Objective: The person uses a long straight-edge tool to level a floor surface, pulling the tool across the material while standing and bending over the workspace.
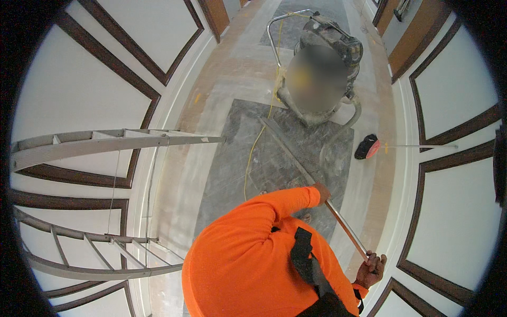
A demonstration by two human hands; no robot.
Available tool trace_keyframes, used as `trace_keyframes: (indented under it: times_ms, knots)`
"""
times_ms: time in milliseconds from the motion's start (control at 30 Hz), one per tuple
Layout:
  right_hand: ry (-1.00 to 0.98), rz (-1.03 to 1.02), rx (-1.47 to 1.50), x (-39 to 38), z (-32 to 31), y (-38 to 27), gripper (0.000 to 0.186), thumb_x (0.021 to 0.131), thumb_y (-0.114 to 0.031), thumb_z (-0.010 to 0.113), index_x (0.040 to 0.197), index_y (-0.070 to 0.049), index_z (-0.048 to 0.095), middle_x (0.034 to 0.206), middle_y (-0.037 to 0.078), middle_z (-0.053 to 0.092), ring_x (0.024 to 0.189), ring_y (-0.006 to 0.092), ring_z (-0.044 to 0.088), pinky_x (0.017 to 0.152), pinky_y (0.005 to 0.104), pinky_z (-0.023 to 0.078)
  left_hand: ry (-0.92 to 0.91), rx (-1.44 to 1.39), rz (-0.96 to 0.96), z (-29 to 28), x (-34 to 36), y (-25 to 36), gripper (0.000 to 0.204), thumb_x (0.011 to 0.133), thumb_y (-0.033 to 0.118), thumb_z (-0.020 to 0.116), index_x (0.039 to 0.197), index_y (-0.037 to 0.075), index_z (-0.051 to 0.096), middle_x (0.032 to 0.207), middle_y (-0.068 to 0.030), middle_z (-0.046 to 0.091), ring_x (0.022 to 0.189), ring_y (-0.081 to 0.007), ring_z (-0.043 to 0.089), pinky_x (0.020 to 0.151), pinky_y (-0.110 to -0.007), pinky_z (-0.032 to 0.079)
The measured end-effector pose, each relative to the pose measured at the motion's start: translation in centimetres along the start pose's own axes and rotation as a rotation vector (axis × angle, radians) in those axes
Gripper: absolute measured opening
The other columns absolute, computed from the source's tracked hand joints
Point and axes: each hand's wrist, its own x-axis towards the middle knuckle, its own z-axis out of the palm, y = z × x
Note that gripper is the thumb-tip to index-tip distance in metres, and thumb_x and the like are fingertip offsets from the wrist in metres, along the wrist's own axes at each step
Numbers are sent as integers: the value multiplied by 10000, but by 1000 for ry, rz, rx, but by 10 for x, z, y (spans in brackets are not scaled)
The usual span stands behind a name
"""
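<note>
A long metal tube (290,154), grey and dull toward its far end, slants across the dark floor covering toward my lower right. My left hand (321,193) is closed around its middle, the arm in an orange sleeve reaching across. Near the tube's close end, my right hand (371,268) has its fingers curled on it. The far end lies low over the covering, beside a dusty wheeled vacuum machine (330,31) with a bent chrome push handle. A grey hose (355,113) curves from the machine's right side; where it leads is unclear. Part of the machine is blurred.
A metal stepladder (100,145) stands at the left wall, its legs reaching the floor. A yellow cord (253,150) crosses the grey covering (227,158). At right, a broom (368,147) with black bristles has its thin handle toward the panelled wall (459,211).
</note>
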Motion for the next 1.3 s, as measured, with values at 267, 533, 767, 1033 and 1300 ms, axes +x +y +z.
trace_keyframes:
  times_ms: [267, 533, 767, 1033, 1300]
  knots:
    - [30, 54, 3, -1, -1, -19, 307, 876, -147, 521, 1147, -13, 575, 443, -27, 324, 480, 141, 392, 739, 361, 417, -123, -187, -60, 24, -46, 26, 217, 719, 189, 636, 907, 105, 700, 940, -135, 677, 930, -353, 634, 776, -457, 500]
    - [-90, 36, 37, 5, -4, -15, 286, 885, -181, 513, 1118, -26, 569, 457, -35, 335, 501, 130, 388, 729, 346, 390, -84, -192, -43, 33, -57, 17, 237, 697, 185, 642, 914, 110, 702, 932, -155, 676, 902, -357, 641, 782, -470, 495]
    - [-235, 36, 38, 24, 30, 35, 250, 878, -171, 532, 1085, -44, 592, 504, -28, 355, 580, 146, 441, 866, 388, 391, 22, 11, -140, 1, -44, -36, 215, 743, 185, 632, 940, 132, 699, 925, -128, 681, 901, -339, 645, 791, -476, 490]
    - [-275, 0, -156, 37, 58, 57, 185, 858, -179, 531, 978, -60, 605, 494, -25, 361, 589, 164, 468, 909, 401, 380, 169, -41, -259, 12, -43, -76, 240, 790, 210, 621, 1013, 139, 676, 928, -104, 678, 923, -322, 637, 829, -480, 471]
    - [-188, 68, 34, 48, 38, 10, 237, 854, -150, 537, 1058, -56, 610, 467, -28, 337, 542, 147, 419, 816, 366, 397, 42, -84, -141, 1, -53, -21, 339, 787, 163, 601, 1124, 168, 636, 965, -111, 668, 983, -325, 612, 819, -455, 460]
